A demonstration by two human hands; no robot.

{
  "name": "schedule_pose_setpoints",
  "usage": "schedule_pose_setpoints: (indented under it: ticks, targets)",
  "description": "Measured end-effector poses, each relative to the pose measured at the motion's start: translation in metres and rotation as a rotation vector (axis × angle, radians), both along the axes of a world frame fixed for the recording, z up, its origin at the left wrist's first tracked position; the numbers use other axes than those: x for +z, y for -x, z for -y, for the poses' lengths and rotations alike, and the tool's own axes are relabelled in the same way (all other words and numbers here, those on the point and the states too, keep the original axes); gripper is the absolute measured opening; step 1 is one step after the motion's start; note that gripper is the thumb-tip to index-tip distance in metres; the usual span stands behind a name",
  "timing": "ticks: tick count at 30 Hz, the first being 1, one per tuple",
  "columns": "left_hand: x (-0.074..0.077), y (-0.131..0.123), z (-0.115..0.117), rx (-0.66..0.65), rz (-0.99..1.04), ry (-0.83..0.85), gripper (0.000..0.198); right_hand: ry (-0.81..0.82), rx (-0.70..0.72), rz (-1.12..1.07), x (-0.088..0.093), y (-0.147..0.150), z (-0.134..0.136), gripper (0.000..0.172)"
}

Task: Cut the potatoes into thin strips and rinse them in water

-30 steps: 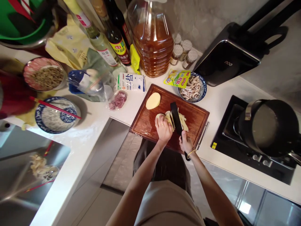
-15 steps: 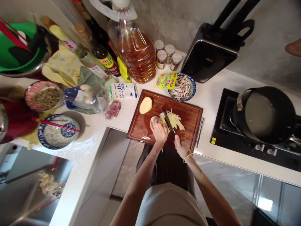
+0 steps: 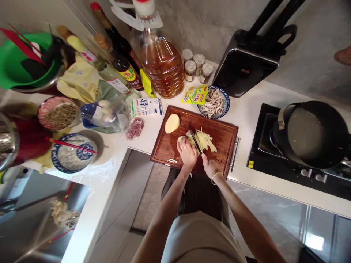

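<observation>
On a reddish-brown cutting board (image 3: 161, 148) my left hand (image 3: 187, 151) presses down, fingers curled, on sliced potato (image 3: 181, 138), part of which it hides. My right hand (image 3: 210, 168), a gold bangle at its wrist, is wrapped round the handle of a kitchen knife (image 3: 196, 140). The dark blade stands against the potato, just right of my left fingertips. Thin potato shreds (image 3: 207, 140) lie in a pile to the right of the blade. A peeled potato half (image 3: 172, 123) rests at the board's upper left, apart from both hands.
Behind the board are a bowl of sliced mushrooms (image 3: 215, 104), a yellow-green packet (image 3: 195, 95) and a knife block (image 3: 244, 65). A pot (image 3: 309, 135) stands on the stove at right. Left are bagged meat (image 3: 135, 128), a patterned bowl (image 3: 68, 160), a large oil jug (image 3: 163, 65) and a sink (image 3: 33, 219).
The whole view has shifted slightly, so everything sits a little further right. The knife has moved a small way against the potato; both hands keep their holds.
</observation>
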State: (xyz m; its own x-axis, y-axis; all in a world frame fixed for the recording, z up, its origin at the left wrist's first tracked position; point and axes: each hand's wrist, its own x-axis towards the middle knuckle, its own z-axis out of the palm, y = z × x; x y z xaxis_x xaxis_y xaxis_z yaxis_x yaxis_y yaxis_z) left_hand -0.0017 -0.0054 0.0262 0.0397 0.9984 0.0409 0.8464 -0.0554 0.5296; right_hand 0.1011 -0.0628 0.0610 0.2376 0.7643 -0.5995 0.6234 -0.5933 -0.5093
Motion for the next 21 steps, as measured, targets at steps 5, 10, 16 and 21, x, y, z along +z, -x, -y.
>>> schedule_pose_setpoints:
  ticks: [5,10,16,21]
  targets:
    - [0.024,0.003,-0.019,0.061,-0.075,0.119,0.028,-0.003,-0.109,-0.192,0.004,-0.012,0.014,0.068]
    - [0.042,0.007,-0.076,-0.030,-0.244,0.259,0.025,-0.074,-0.244,-0.278,-0.002,-0.008,0.027,0.065]
    - [0.037,-0.006,-0.112,-0.156,-0.315,0.419,0.016,-0.104,-0.331,-0.326,-0.005,-0.005,0.029,0.061]
    - [0.035,-0.006,-0.116,-0.186,-0.270,0.469,0.021,-0.100,-0.306,-0.314,0.001,-0.006,0.029,0.062]
